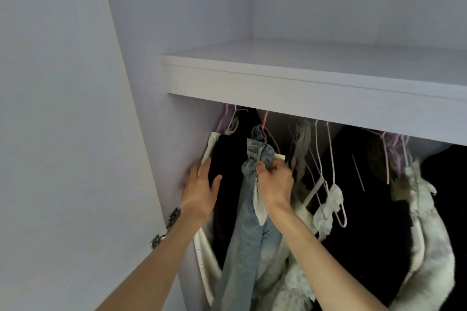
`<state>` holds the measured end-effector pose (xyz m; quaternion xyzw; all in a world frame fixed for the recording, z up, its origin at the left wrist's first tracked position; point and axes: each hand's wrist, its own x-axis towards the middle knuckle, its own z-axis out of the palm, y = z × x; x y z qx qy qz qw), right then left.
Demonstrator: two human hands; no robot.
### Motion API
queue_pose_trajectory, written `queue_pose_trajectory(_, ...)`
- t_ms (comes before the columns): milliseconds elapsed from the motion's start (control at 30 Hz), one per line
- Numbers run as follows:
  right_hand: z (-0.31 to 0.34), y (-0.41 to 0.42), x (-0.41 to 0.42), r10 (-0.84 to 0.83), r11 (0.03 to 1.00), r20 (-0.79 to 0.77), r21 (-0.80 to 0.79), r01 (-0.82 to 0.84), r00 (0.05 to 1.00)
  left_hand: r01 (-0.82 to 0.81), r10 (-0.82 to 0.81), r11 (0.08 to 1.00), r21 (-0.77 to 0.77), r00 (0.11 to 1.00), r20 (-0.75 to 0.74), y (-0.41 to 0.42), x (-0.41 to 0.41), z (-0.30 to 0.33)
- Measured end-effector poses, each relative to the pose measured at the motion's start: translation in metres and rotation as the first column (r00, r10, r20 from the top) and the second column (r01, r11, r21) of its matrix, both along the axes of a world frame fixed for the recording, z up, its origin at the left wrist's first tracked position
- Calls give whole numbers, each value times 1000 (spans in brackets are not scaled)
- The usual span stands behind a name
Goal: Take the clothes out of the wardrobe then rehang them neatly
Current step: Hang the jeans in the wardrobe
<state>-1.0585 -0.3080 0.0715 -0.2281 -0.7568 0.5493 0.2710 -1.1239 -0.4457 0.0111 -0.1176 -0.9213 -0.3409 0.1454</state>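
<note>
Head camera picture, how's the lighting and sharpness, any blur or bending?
Head view: soft, even light on the shelf, no glare; deep shadow below it swallows detail in the black clothes. The left hand is smeared by motion, the right hand on the jeans sharper. Wide-angle lens tilts the shelf edge.

Pale lilac-white panels all around me here. My open door fills the left side, with its metal hinges low down, and a thick shelf runs across above. Soft, even light, nothing harsh.
</note>
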Motion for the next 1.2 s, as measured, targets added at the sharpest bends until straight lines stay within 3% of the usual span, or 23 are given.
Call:
queue_pose_trajectory(133,-2,3,-15,-34,998,-98,45,39,995,-44,43,999,-6,999,-29,1,-13,-1)
queue_pose_trajectory(300,7,4,-35,-18,993,-122,110,32,992,45,-41,998,40,995,-93,1,-13,-13)
queue_pose_trajectory(433,13,4,-67,-18,992,-38,126,23,999,88,-80,992,87,992,-96,-4,-9,-17)
queue_pose_trajectory(633,-24,-7,-73,93,947,103,297,-120,990,102,-78,973,209,990,-118,-9,-8,-22)
queue_pose_trajectory(833,-19,-22,-93,240,904,197,311,-293,951,198,-153,920,338,976,-155,-11,-6,-30)
queue_pose_trajectory(1033,-16,-24,-109,358,841,270,321,-435,894,190,-162,873,448,982,-101,-6,-2,-25)
queue_pose_trajectory(1200,-17,-11,-104,423,800,308,314,-510,852,269,-242,894,359,963,-118,0,12,-13)
